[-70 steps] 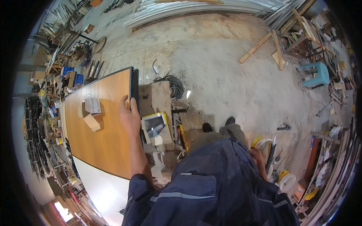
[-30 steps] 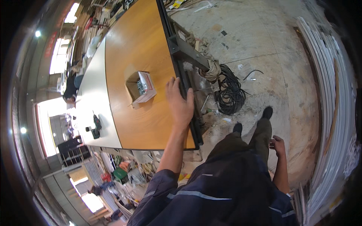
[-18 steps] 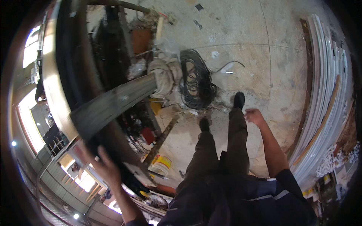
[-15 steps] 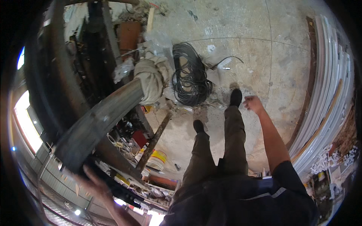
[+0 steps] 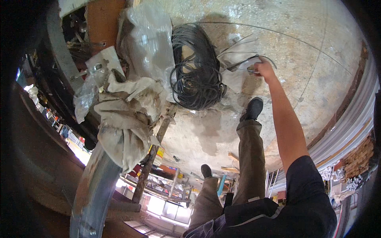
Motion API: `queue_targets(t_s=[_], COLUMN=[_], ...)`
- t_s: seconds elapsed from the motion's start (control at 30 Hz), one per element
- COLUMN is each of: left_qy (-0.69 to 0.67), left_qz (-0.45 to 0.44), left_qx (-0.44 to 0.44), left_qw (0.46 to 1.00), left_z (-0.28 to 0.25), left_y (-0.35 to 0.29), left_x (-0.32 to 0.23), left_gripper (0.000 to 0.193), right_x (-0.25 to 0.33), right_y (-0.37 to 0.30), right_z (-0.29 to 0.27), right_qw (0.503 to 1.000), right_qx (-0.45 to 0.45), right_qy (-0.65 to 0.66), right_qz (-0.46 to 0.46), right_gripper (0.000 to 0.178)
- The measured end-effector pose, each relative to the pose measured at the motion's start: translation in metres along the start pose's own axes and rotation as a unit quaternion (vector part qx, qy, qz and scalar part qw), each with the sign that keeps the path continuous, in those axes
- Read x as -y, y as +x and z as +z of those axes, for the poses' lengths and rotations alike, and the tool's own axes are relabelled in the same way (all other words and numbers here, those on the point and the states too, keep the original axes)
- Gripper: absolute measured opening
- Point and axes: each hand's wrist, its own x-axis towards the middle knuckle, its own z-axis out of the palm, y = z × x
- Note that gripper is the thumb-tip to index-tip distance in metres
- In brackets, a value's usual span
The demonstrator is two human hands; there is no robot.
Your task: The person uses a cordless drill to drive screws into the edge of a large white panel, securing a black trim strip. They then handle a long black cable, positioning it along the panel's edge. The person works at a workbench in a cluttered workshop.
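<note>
My right hand (image 5: 264,70) reaches down to the floor on a stretched arm, its fingers drawn together. At their tips shows a small dark thing (image 5: 251,69), too small to name. A thin black strip (image 5: 271,60) curves past the hand, over a crumpled pale sheet (image 5: 237,79). Just left of that lies a big coil of black cable (image 5: 196,67). My left hand is out of view. At the left, a dirty beige cloth (image 5: 125,115) is draped over the end of a long grey metal beam (image 5: 93,190).
Clear plastic sheeting (image 5: 147,39) lies beside the coil, next to a brown board (image 5: 102,23). A rusty bar (image 5: 149,166) stands near the beam. Long pale profiles (image 5: 357,131) are stacked along the right. My shoe (image 5: 254,108) is on the floor below my right hand.
My right hand has moved forward and down to the pale sheet, and its fingers have closed. My left hand has left the view. The coil and the cloth appear nearer as I lean forward.
</note>
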Motion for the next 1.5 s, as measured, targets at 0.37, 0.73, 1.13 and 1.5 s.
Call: queue_targets(t_s=[0.37,0.73,1.13,1.5], left_qy=[-0.062,-0.197,-0.654,-0.757], left_qz=[-0.031,-0.065,0.081,0.507], left_qx=[0.015,-0.031,-0.257,0.393], left_qw=[0.997,0.978,0.707,0.127], left_z=[-0.002,0.012,-0.049,0.029], left_y=[0.022,-0.016,-0.025,-0.392], left_x=[-0.033,0.009,-0.051,0.022], left_gripper=[0.042,0.039,0.045,0.057], right_x=[0.002,0.1,0.068,-0.087], right_y=[0.065,-0.237,-0.698,-0.959], right_z=[0.03,0.027,-0.013,0.017], right_qw=[0.969,0.923,0.897,0.91], right_qx=[-0.048,0.08,0.284,0.288], right_qy=[0.242,0.345,0.266,-0.015], right_qz=[0.011,-0.15,-0.213,-0.298], right_gripper=[0.015,0.005,0.038,0.028])
